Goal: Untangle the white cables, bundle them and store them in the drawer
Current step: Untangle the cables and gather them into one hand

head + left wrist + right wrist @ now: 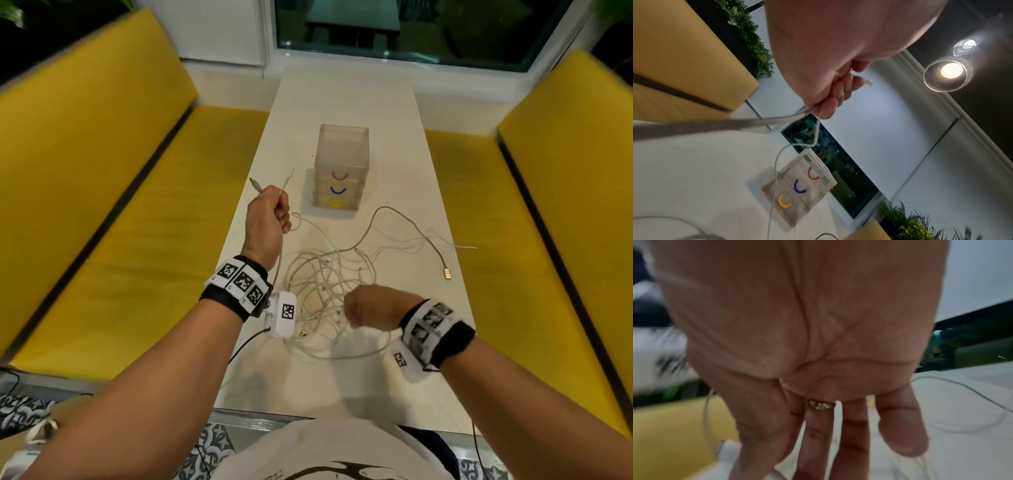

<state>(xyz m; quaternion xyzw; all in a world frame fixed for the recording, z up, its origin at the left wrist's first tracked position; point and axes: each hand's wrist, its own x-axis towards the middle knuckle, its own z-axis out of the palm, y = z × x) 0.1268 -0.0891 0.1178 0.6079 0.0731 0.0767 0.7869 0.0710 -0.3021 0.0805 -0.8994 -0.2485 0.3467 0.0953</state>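
Observation:
A tangle of white cables (pixel 325 294) lies on the white table (pixel 346 102) close to me. My left hand (pixel 269 214) is raised left of the heap and grips two cable strands. Their plug ends (pixel 255 183) stick up above the fist. In the left wrist view the fingers (pixel 830 100) curl round the strands and one plug (pixel 869 82) pokes out. My right hand (pixel 363 310) hovers over the heap. In the right wrist view its fingers (pixel 818 434) are straight and hold nothing. A translucent drawer unit (pixel 342 164) (pixel 799 185) with red, blue and yellow handles stands behind, all drawers closed.
Yellow benches (pixel 120 205) (pixel 548 222) run along both sides of the narrow table. One loose strand ends in a gold USB plug (pixel 447 273) near the right edge. A window (pixel 411 27) closes the far end.

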